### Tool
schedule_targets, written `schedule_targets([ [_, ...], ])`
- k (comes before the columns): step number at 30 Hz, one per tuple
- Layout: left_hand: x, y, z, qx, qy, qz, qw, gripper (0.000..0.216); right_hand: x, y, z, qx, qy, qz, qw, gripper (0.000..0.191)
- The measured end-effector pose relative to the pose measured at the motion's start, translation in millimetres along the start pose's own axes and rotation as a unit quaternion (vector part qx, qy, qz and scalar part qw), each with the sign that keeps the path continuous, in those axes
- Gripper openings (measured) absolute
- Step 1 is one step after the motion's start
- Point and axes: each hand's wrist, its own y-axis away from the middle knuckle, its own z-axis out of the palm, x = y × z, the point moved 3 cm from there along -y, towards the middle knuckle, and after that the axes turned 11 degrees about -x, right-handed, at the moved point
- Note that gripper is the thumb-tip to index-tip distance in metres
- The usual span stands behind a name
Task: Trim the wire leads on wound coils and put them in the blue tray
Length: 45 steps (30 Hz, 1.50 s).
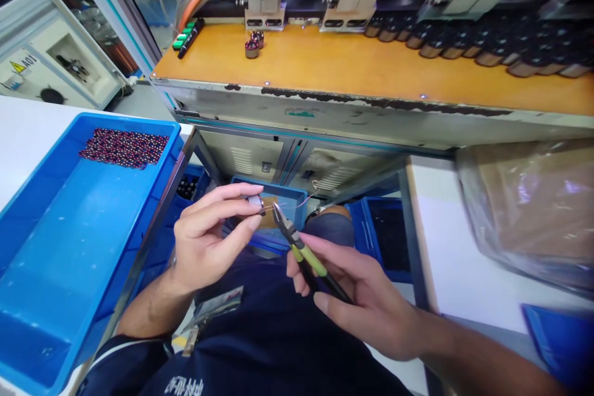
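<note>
My left hand (pixel 211 235) pinches a small wound coil (pixel 257 204) between thumb and fingers, just above my lap. A thin wire (pixel 304 200) trails from the coil to the right. My right hand (pixel 357 288) grips a pair of wire cutters (pixel 304 253) with yellow-green and black handles. The cutter jaws touch the coil's right side at its leads. Both hands are closed on what they hold.
A blue tray (pixel 55 260) on the left holds a patch of several small coils (pixel 124 147) at its far end. An orange-topped winding machine bench (pixel 352 68) stands ahead with two coils (pixel 254 44) and a row of dark spools (pixel 482 43). Plastic-wrapped cardboard (pixel 533 204) lies right.
</note>
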Motion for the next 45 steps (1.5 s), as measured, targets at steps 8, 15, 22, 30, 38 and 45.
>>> schedule_targets([
  [8,-1.6,-0.8,0.6,0.0,-0.005,-0.005,1.0,0.026,2.7,-2.4,-0.6,0.014,0.009,0.0,1.0,0.068],
  [15,-1.4,-0.8,0.8,-0.012,-0.004,-0.006,1.0,0.029,0.5,-6.1,0.9,0.052,0.04,0.025,0.998,0.059],
  [22,-5.2,0.6,-0.5,-0.039,-0.03,0.025,0.998,0.024,-0.3,-3.8,-4.0,0.083,0.007,0.091,0.992,0.053],
  [30,-11.4,5.0,-1.5,-0.015,0.046,0.095,0.994,0.06,-7.3,10.7,-6.8,0.023,0.036,0.041,0.998,0.074],
  [38,-12.3,12.1,-0.5,0.0,0.03,0.1,0.995,0.064,-10.9,7.2,-0.9,0.014,0.062,0.045,0.997,0.074],
  [45,-9.5,15.3,-2.5,-0.024,0.042,0.107,0.993,0.065,-10.8,3.1,2.0,0.007,0.043,0.045,0.998,0.075],
])
